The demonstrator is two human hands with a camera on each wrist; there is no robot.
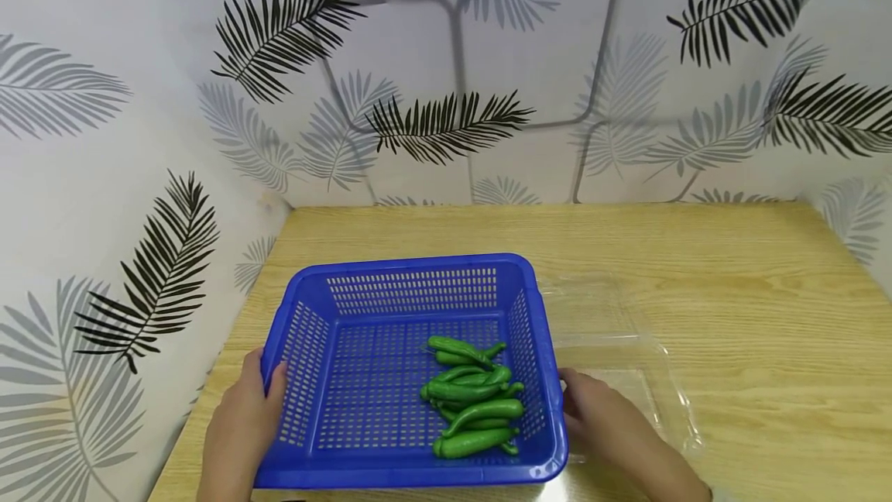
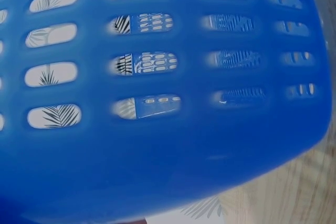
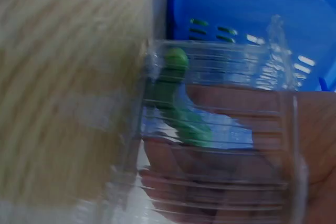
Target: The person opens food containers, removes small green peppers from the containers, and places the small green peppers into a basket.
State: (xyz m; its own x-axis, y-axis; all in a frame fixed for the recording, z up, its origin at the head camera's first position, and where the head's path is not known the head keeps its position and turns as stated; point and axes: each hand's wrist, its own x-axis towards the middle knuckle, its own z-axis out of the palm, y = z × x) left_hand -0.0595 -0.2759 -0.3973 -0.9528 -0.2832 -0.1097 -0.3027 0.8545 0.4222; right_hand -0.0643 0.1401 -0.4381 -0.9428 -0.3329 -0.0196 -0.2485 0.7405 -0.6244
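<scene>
A blue plastic basket [image 1: 411, 476] with slotted walls stands on the wooden table. Several long green chili peppers [image 1: 481, 411] lie in a pile in its right half. My left hand [image 1: 240, 417] grips the basket's left rim, its thumb over the edge. In the left wrist view the basket's wall [image 2: 131, 166] fills most of the picture and hides that hand. Just outside the right wall is my right hand [image 1: 602, 417], its fingertips partly hidden. Through clear plastic, the right wrist view shows the hand [image 3: 226, 166] holding one green chili pepper [image 3: 173, 85] between thumb and fingers.
A clear plastic clamshell box [image 1: 669, 378] lies open beside the basket, partly behind its right side. The wooden table [image 1: 773, 331] extends right. Walls with a feather-patterned covering [image 1: 516, 165] border the table at the back and left.
</scene>
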